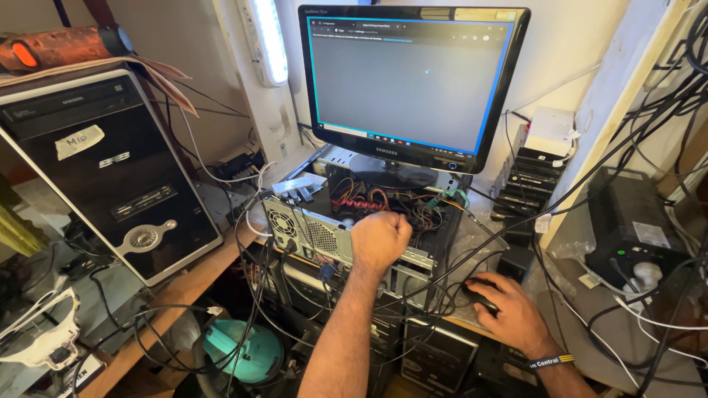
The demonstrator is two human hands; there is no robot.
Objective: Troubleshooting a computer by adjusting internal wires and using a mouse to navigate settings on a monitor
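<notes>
We closed our left hand [380, 239] into a fist over the open grey metal computer case [346, 221], lying lengthwise toward the black flat monitor [413, 85], wires exposed, our right hand [509, 313] cupping a black mouse [483, 291].

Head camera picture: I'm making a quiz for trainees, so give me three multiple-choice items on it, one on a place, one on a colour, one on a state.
1. Where does the monitor stand?
A. on the open computer case
B. on the floor
C. on the black tower

2. What colour is the round thing under the bench?
A. red
B. teal
C. yellow

3. How is the left hand held?
A. flat, palm up
B. pointing
C. closed in a fist

Answers: 1 A, its stand rests on the open computer case. 2 B, it shows teal among the cables. 3 C, the fingers are curled shut above the case, while the right hand lies on a mouse.
</notes>
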